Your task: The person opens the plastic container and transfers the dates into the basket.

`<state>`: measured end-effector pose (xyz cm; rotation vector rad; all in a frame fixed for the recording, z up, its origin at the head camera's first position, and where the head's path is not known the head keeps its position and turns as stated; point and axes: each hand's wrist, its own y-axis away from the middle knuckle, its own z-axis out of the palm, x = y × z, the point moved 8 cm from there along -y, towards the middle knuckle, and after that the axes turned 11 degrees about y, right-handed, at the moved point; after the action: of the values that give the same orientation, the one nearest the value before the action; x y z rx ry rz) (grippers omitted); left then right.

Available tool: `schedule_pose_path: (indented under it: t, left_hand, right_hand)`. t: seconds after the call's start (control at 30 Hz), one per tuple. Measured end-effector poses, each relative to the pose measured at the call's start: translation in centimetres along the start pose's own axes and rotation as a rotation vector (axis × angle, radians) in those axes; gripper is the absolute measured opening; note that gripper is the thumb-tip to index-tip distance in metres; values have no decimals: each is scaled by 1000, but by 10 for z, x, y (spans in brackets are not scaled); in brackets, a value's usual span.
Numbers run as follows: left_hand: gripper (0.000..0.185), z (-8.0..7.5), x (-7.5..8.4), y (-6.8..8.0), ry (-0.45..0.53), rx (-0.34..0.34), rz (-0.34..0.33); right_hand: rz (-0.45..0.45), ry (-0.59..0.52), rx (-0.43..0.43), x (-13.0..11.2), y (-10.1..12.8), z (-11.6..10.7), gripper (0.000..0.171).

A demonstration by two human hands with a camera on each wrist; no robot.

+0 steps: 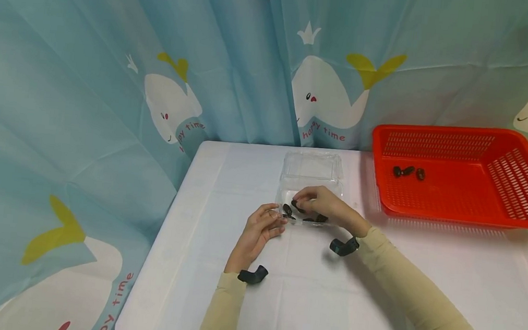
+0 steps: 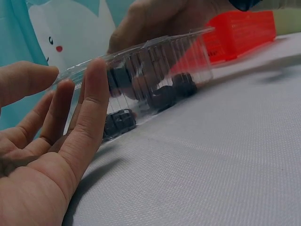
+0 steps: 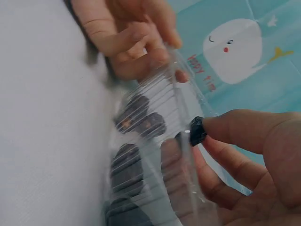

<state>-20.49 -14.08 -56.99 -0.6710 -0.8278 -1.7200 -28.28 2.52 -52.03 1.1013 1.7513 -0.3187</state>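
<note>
Left hand (image 1: 258, 232) steadies clear box (image 1: 311, 173); right hand (image 1: 324, 204) pinches dark piece (image 3: 197, 131).

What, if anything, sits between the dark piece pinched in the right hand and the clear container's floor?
Nothing visible: the right hand pinches a dark piece at the clear container rim, open above other pieces.

A clear, ribbed plastic container (image 1: 311, 175) is noted on the white bench (image 1: 309, 295), with black pieces (image 1: 287, 209) inside. A red slotted basket (image 1: 517, 179) holds three more black pieces (image 1: 407, 172). The backdrop curtain (image 1: 89, 66) is light blue, printed with white whales, yellow tails and red lettering. Beige sleeves (image 1: 413, 288) are recorded.
</note>
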Motion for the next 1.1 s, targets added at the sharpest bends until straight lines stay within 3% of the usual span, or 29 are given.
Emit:
schedule_pose_path:
  t: [0.4, 1.1]
  left_hand:
    - [41, 2, 2, 1, 13, 2, 3]
    - [44, 2, 2, 4, -17, -11, 2]
  right_hand:
    - [59, -296, -105, 6, 2, -7, 36]
    - [56, -460, -44, -15, 33, -76, 40]
